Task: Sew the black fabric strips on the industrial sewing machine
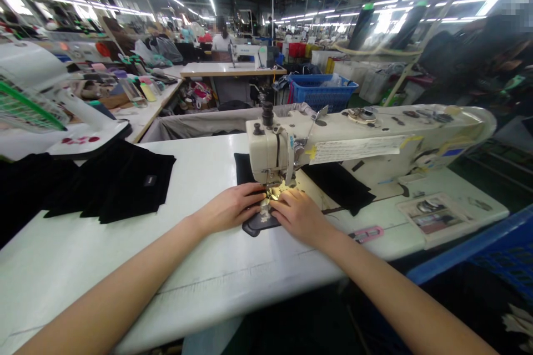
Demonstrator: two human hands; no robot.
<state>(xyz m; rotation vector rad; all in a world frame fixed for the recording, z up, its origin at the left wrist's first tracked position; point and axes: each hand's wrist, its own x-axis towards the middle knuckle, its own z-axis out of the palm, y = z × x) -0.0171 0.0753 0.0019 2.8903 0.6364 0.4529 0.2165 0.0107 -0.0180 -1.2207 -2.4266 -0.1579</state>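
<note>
A cream sewing machine stands on the white table, its needle area lit yellow. My left hand lies just left of the needle, palm down, fingers pointing at the presser foot. From the right, my right hand reaches to the same spot with its fingers bent. The fingertips of both hands nearly meet; anything small under them cannot be made out. Black fabric lies under the machine arm, and more shows behind my left hand. Black pieces, one with a small label, are stacked at the left.
A pink-handled snipper lies right of my right hand. A white fan stands at the left. Blue baskets are behind the machine and at the lower right. A person sits in the background.
</note>
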